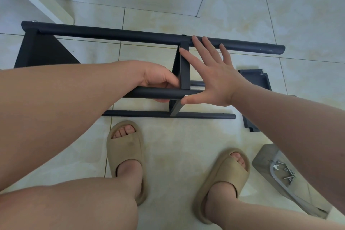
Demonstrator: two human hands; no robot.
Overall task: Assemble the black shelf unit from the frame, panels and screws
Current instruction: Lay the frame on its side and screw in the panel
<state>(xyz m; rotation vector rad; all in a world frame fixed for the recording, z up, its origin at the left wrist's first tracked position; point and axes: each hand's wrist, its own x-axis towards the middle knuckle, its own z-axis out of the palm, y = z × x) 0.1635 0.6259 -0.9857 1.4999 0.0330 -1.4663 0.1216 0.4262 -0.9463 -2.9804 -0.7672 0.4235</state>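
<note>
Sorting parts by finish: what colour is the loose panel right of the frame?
The loose panel is black; head view.

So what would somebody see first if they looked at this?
Two bare hands in the middle catch the eye. The left hand grips a black tube of the shelf frame, which lies on its side. The right hand is spread open at the middle panel. Below, feet in beige slippers stand on the tiled floor, and a bag of screws lies at the lower right.
</note>
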